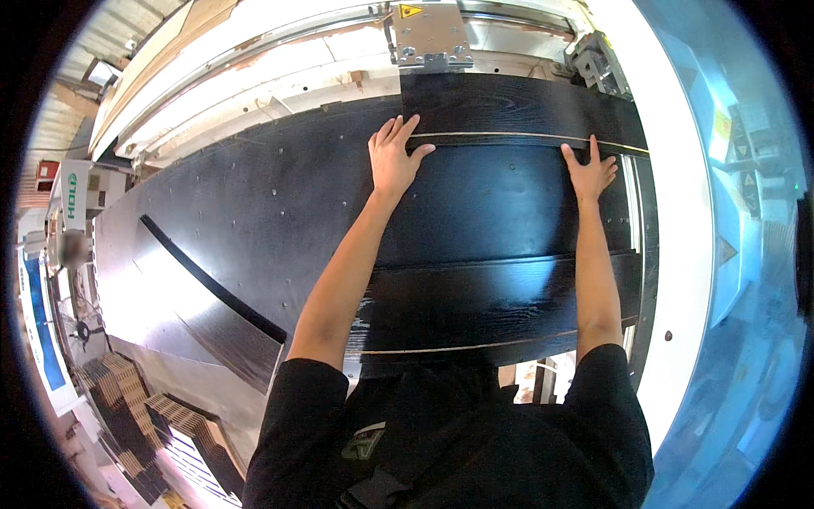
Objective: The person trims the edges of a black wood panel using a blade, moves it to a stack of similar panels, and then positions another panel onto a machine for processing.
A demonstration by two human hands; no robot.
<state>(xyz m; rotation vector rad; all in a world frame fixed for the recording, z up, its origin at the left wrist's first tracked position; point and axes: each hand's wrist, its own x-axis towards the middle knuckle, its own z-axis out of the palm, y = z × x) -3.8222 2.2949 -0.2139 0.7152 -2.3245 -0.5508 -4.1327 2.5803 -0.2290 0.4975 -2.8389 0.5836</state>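
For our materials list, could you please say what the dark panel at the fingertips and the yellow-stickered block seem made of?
Dark panel: probably wood or laminate, dark satin finish; grain shows, possibly printed.
Yellow-stickered block: likely bare metal, judging by silvery sheen and holes.

Hands, two: left hand (393,159), right hand (591,174). Wood-grain panels, two: far panel (509,106) at fingertips, near panel (458,310) between hands and person. Pale strips (630,204) just right of right hand: at least two. Narrow dark strip (203,277), well left of left hand: one. Metal block (430,38) beyond hands: one, bearing one yellow sticker (410,11). Fan (82,330) far left of hands: one. Board stacks (127,390), left and nearer person than hands: at least two; boards too small to count.
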